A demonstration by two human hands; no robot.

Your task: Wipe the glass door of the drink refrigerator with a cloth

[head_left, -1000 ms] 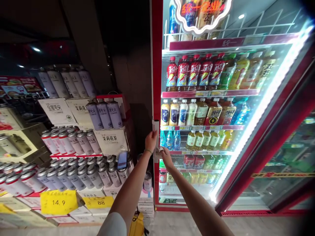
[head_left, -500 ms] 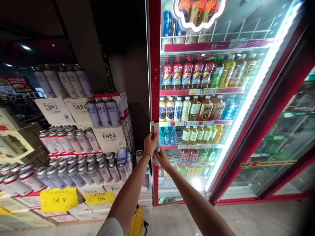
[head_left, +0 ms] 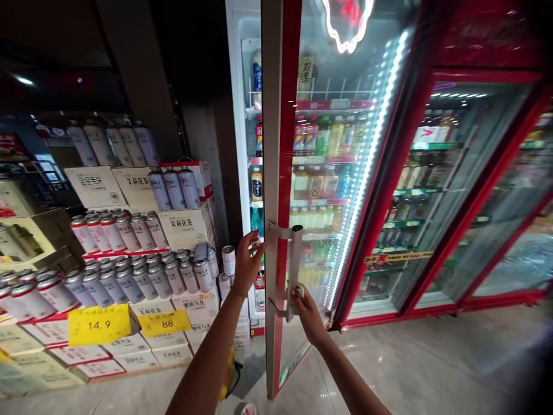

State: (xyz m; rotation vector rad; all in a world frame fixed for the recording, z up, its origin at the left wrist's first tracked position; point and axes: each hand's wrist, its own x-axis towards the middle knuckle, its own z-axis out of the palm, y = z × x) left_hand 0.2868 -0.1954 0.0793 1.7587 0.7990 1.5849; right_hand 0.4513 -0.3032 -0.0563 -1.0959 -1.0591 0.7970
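Note:
A glass refrigerator door (head_left: 290, 138) with a red frame stands ajar, its edge turned toward me. My right hand (head_left: 306, 308) is closed on the lower part of the vertical metal door handle (head_left: 294, 259). Something small and silvery shows at its fingers; I cannot make out what. At the left of the door's edge, my left hand (head_left: 249, 259) is raised with fingers apart and holds nothing; whether its fingertips touch the edge I cannot tell. Behind it, a strip of the lit refrigerator interior (head_left: 245, 75) shows, with bottles on its shelves.
To the left, several cans (head_left: 142, 276) are stacked in tiers on white cartons (head_left: 184, 225), with yellow price signs (head_left: 99, 324) in front. More red-framed refrigerators (head_left: 415, 230) line the right side. Grey floor (head_left: 371, 369) lies below, and a yellow object (head_left: 227, 369) sits near my left forearm.
The refrigerator door has swung open toward me, exposing a gap at its left. My right hand has come along with the handle. My left hand has left the handle and its fingers have spread.

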